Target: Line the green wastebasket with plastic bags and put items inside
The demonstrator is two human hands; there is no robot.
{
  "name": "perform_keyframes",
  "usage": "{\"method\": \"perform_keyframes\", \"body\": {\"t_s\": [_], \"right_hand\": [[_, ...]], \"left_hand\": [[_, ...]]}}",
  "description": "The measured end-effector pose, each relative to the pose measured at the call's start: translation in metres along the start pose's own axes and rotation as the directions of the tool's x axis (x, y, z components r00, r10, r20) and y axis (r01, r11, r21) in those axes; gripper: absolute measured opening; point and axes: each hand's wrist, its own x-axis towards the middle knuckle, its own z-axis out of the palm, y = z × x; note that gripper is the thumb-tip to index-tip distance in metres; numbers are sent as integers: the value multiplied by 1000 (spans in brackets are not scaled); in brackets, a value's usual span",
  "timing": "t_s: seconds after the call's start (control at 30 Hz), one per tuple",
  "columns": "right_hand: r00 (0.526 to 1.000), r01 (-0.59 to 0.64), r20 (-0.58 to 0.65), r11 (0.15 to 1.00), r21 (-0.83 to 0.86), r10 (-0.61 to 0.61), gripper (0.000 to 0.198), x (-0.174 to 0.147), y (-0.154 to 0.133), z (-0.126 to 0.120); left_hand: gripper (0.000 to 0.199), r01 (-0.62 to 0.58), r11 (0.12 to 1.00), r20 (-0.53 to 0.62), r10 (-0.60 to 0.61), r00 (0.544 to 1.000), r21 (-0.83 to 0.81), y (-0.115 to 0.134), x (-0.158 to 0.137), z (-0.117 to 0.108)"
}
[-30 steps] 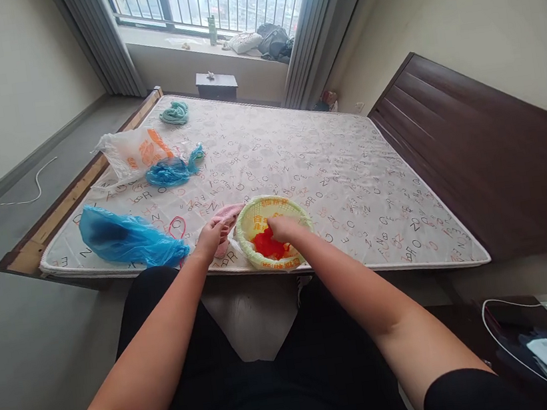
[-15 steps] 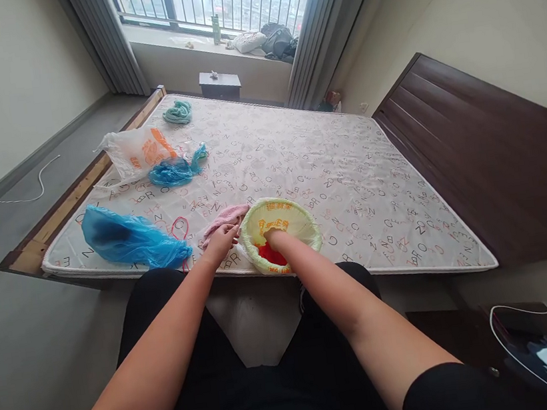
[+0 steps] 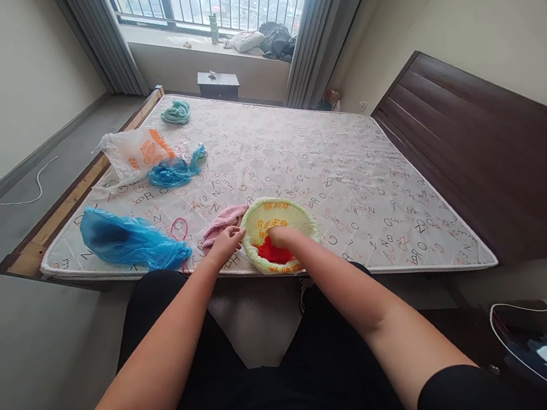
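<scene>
A round bin (image 3: 305, 213) lined with a pale yellow-green plastic bag with orange print stands at the mattress's near edge. Something bright red (image 3: 272, 253) lies inside it. My right hand (image 3: 277, 235) reaches down into the bin; its fingers are hidden from view. At the bin's left rim is my left hand (image 3: 229, 239), its fingertips pinched at the edge of the bag. Just behind that hand a pink knitted cloth (image 3: 222, 220) lies on the mattress. Further left rests a blue plastic bag (image 3: 129, 236) with something dark inside, beside a thin red loop (image 3: 180, 229).
The letter-printed mattress (image 3: 352, 188) spans the bed, with a dark headboard (image 3: 489, 156) on the right. A clear bag with orange print (image 3: 138, 149), a crumpled blue bag (image 3: 170, 172) and a teal bundle (image 3: 176, 112) lie left. A cable (image 3: 512, 355) hangs over the nightstand.
My right hand has shifted slightly right inside the bin, and its forearm has swung right. My left fingertips have moved right, up to the rim. More of the red thing shows.
</scene>
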Motion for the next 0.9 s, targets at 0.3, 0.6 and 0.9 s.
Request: {"method": "perform_keyframes", "body": {"t_s": [0.3, 0.6, 0.9], "right_hand": [[875, -36, -472, 957, -288, -109, 38, -19, 53, -65], [978, -97, -198, 986, -133, 70, 63, -24, 93, -49], [975, -118, -202, 983, -140, 88, 104, -26, 88, -43]], "left_hand": [[59, -144, 960, -84, 168, 982, 241, 11, -5, 7], [48, -224, 902, -72, 268, 961, 370, 26, -9, 8], [44, -268, 929, -82, 297, 951, 256, 18, -7, 8]]}}
